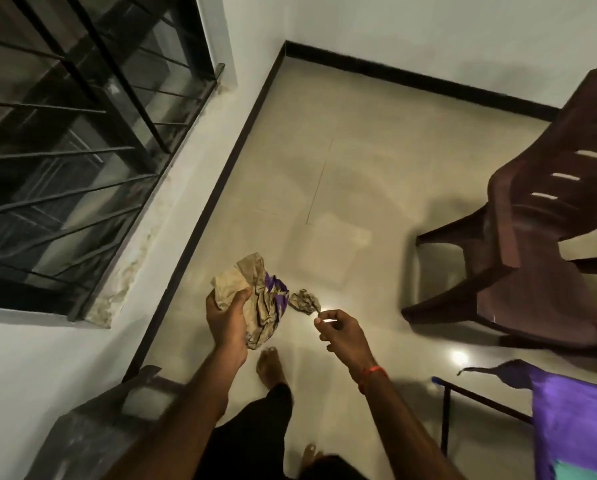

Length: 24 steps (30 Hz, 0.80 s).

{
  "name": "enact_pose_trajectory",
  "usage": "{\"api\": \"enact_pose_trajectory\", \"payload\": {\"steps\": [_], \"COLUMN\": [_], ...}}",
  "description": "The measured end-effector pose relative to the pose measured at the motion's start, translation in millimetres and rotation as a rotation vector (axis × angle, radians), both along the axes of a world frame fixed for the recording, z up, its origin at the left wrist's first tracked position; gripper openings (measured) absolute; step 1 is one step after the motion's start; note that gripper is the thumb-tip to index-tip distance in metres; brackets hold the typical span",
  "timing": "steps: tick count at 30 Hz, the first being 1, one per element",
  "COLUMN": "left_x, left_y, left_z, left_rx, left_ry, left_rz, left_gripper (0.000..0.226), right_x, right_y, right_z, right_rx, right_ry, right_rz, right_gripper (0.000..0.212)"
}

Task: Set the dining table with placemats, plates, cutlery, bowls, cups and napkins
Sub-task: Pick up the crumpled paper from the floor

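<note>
Glare masks fingers [340, 317] of right hand [338, 329]; left hand [228, 323] grips crumpled cloth [266, 306].

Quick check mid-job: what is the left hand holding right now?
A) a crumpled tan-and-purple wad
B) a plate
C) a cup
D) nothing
A: the left hand grips a crumpled tan-and-purple wad above the floor, while the right hand pinches a smaller crumpled scrap beside it.
</note>
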State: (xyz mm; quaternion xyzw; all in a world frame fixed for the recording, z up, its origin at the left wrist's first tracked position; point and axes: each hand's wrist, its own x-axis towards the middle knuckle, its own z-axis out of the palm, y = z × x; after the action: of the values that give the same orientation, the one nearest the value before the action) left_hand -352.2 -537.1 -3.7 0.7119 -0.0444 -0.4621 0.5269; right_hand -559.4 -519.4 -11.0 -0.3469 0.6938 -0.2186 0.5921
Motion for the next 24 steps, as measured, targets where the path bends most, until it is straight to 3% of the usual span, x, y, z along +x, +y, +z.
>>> {"api": "enact_pose_trajectory", "payload": {"steps": [8, 13, 24], "left_x": [20.6, 26.1, 31.2], "left_y": [-87.2, -115.1, -161.1], "left_z": [-56.5, -123.2, -314.7], "left_rx": [0.059, 0.118, 0.115], "left_ry": [-0.093, -0.09, -0.16], "left_rz": [-0.065, -0.137, -0.171], "left_gripper": [0.054, 0.061, 0.075], "right_x": [16.3, 14.3, 1.5], "right_y": [-76.3, -105.3, -154.6], "right_z": [-80.9, -155.5, -425.2], "right_rx": [0.047, 0.066, 0.172], "right_ry": [0.098, 0.176, 0.444], "right_rz": [-0.041, 0.071, 0.487], "right_gripper": [0.012, 0.025, 0.074]}}
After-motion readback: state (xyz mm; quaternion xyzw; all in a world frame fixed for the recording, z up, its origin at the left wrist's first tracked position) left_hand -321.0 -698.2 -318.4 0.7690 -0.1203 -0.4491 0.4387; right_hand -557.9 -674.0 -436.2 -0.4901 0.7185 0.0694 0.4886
